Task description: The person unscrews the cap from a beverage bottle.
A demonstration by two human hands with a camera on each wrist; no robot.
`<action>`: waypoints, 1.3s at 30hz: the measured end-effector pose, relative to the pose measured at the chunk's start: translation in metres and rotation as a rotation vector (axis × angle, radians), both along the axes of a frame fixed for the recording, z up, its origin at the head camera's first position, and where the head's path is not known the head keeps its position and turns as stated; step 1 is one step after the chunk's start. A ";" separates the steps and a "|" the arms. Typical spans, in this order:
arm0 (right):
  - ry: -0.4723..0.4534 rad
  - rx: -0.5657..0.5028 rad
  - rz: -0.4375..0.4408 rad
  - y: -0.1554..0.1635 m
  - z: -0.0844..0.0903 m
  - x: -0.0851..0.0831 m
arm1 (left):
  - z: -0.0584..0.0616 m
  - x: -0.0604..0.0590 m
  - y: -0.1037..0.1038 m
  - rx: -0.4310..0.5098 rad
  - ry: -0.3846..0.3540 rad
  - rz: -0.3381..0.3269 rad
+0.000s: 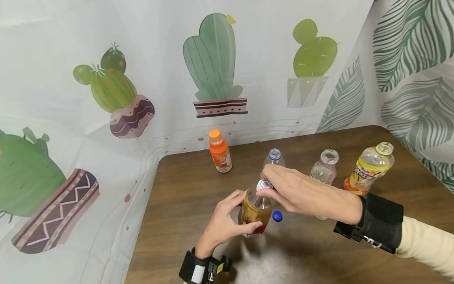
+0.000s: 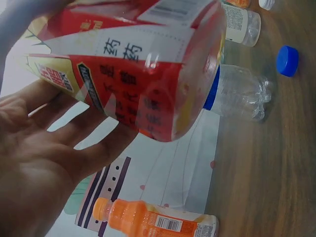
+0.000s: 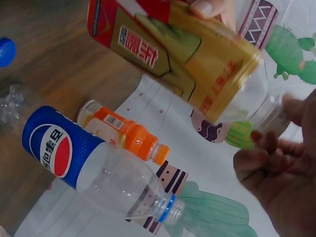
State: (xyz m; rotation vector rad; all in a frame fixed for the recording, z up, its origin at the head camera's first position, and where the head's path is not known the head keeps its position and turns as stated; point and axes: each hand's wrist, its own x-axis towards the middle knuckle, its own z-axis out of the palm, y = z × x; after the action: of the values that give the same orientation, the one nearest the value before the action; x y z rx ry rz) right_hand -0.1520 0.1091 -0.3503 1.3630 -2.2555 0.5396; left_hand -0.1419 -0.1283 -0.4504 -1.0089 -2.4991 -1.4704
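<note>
A clear bottle with a red and gold label (image 1: 253, 213) is lifted a little above the brown table (image 1: 184, 197), tilted. My left hand (image 1: 248, 211) grips its labelled body (image 2: 138, 74), thumb in front and fingers behind. My right hand (image 1: 265, 183) reaches in from the right, and its fingertips pinch the white cap (image 1: 264, 184) on the bottle's neck (image 3: 270, 116). In the right wrist view the gold side of the label (image 3: 187, 64) shows, with my right fingers (image 3: 276, 168) curled at the neck.
A loose blue cap (image 1: 277, 215) lies on the table beside the held bottle. Behind it stand an uncapped Pepsi bottle (image 1: 274, 157), an orange capped bottle (image 1: 220, 152), an uncapped clear bottle (image 1: 325, 167) and a yellow-labelled bottle (image 1: 369, 167). A cactus-print cloth (image 1: 106, 98) hangs behind.
</note>
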 end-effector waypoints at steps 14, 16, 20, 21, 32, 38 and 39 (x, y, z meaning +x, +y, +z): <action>0.038 0.156 0.086 0.005 0.006 0.008 | 0.003 -0.001 -0.002 -0.016 -0.028 -0.113; 0.072 0.190 0.080 0.006 0.007 0.010 | 0.003 0.000 -0.003 -0.012 -0.035 -0.135; 0.084 0.204 0.075 0.008 0.010 0.012 | 0.000 -0.001 -0.002 0.008 -0.030 -0.173; 0.076 0.206 0.074 0.009 0.011 0.012 | -0.001 -0.001 -0.001 0.012 -0.035 -0.177; -0.183 0.076 -0.377 0.002 0.046 0.025 | 0.005 -0.002 0.002 0.040 0.026 0.036; -0.321 0.052 -0.428 -0.013 0.039 0.027 | 0.004 -0.002 0.001 0.010 0.044 0.076; -0.344 0.046 -0.437 -0.013 0.038 0.027 | 0.004 -0.002 0.002 0.000 0.038 0.082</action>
State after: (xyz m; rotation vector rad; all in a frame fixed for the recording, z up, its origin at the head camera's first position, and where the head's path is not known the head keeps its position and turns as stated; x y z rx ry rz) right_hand -0.1249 0.0957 -0.3124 0.7957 -2.7506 0.6039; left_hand -0.1436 -0.1264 -0.4464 -0.9132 -2.4826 -1.4148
